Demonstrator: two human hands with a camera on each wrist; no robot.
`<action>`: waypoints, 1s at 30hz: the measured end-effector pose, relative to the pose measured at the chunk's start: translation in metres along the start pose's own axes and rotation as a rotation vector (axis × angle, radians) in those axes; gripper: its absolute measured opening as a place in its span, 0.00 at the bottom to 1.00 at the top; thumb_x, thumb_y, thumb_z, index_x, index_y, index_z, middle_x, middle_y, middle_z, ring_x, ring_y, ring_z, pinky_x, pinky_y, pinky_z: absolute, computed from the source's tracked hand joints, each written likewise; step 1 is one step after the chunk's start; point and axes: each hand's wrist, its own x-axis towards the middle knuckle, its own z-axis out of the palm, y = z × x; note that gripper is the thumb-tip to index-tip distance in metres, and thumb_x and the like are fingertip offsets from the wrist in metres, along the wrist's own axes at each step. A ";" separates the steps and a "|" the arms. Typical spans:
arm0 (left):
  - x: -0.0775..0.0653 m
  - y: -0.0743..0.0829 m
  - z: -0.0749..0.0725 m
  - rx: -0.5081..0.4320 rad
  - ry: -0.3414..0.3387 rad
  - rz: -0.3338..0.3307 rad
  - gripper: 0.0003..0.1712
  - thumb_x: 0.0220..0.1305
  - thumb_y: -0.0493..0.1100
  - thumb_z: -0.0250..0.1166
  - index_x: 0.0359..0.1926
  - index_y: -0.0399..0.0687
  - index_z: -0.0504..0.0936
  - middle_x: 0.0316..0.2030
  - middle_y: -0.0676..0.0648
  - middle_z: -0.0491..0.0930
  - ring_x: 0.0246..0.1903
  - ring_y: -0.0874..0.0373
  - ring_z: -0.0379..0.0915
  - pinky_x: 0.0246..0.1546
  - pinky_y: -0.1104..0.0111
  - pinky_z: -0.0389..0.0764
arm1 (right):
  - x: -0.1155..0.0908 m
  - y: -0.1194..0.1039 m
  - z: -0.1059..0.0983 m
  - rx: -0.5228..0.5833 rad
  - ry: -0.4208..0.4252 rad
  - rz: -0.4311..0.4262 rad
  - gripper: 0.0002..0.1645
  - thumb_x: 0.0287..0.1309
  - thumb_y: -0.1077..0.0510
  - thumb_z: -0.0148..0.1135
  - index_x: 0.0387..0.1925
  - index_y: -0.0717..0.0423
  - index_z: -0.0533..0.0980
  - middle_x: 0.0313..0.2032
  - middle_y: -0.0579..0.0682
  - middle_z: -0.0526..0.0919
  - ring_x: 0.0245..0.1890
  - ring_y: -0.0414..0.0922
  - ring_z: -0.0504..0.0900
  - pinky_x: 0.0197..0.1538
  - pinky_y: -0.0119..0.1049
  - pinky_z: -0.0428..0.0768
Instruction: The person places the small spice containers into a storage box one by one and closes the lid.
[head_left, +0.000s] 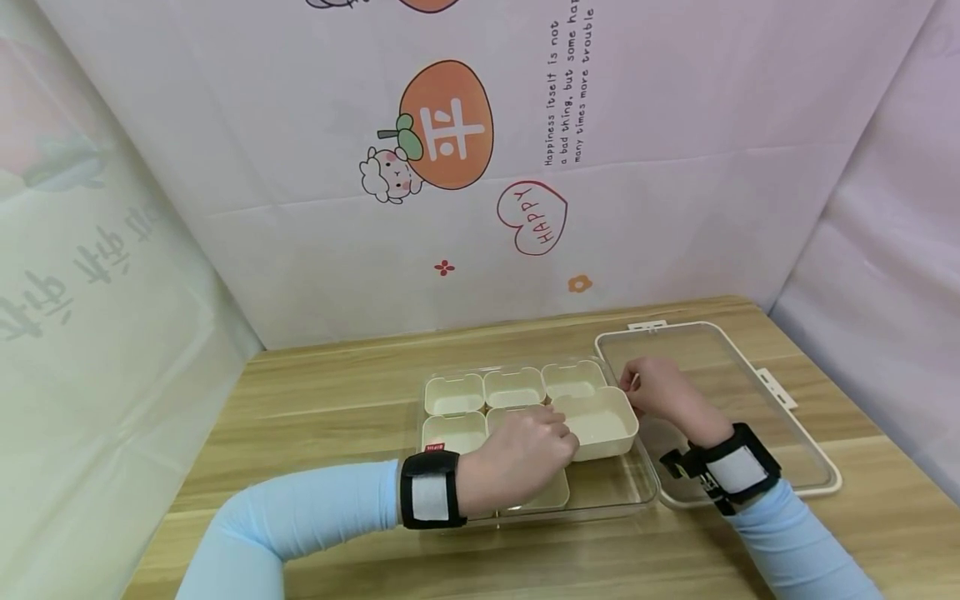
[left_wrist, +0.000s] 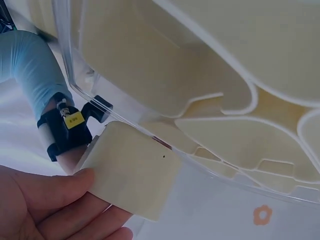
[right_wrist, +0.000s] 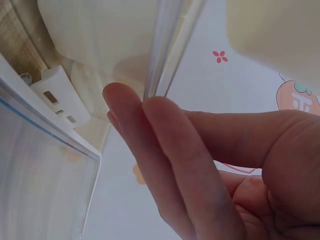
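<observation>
My left hand (head_left: 517, 462) pinches a cream plastic bin (head_left: 607, 447) at its left end. In the left wrist view the thumb lies on the wall of this bin (left_wrist: 135, 170) and the fingers pass behind it. The bin sits raised and tilted over the right side of a clear organizer box (head_left: 611, 486). My right hand (head_left: 663, 396) is at the box's right wall, beside the bin. In the right wrist view the fingertips (right_wrist: 162, 107) and thumb close around the box's clear edge (right_wrist: 165, 60); their contact is partly hidden.
Several smaller cream bins (head_left: 454, 396) stand in rows inside the box, some hidden under my left arm. A clear lid (head_left: 705, 367) with a white frame and clips lies to the right on the wooden table (head_left: 337, 392). A printed white cloth (head_left: 300, 275) hangs behind.
</observation>
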 end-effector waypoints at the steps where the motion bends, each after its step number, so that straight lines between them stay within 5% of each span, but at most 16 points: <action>1: 0.000 0.001 0.000 0.004 0.008 0.006 0.12 0.55 0.35 0.61 0.22 0.58 0.81 0.22 0.62 0.78 0.29 0.69 0.76 0.49 0.74 0.77 | 0.000 0.000 0.000 0.005 -0.001 0.000 0.04 0.39 0.70 0.58 0.22 0.62 0.74 0.20 0.52 0.80 0.17 0.39 0.76 0.22 0.32 0.74; 10: -0.002 0.012 -0.006 -0.012 0.058 0.005 0.12 0.55 0.37 0.59 0.20 0.58 0.79 0.20 0.62 0.77 0.29 0.69 0.75 0.43 0.75 0.79 | 0.001 0.002 0.000 -0.039 0.042 -0.047 0.05 0.40 0.64 0.64 0.19 0.59 0.75 0.19 0.49 0.79 0.18 0.38 0.73 0.24 0.32 0.72; 30: -0.002 0.025 -0.009 -0.014 0.006 0.076 0.10 0.54 0.41 0.60 0.19 0.61 0.78 0.19 0.64 0.76 0.25 0.70 0.73 0.36 0.77 0.78 | -0.001 -0.002 -0.001 0.028 -0.028 0.017 0.07 0.49 0.65 0.65 0.22 0.61 0.74 0.20 0.51 0.82 0.17 0.40 0.80 0.24 0.31 0.76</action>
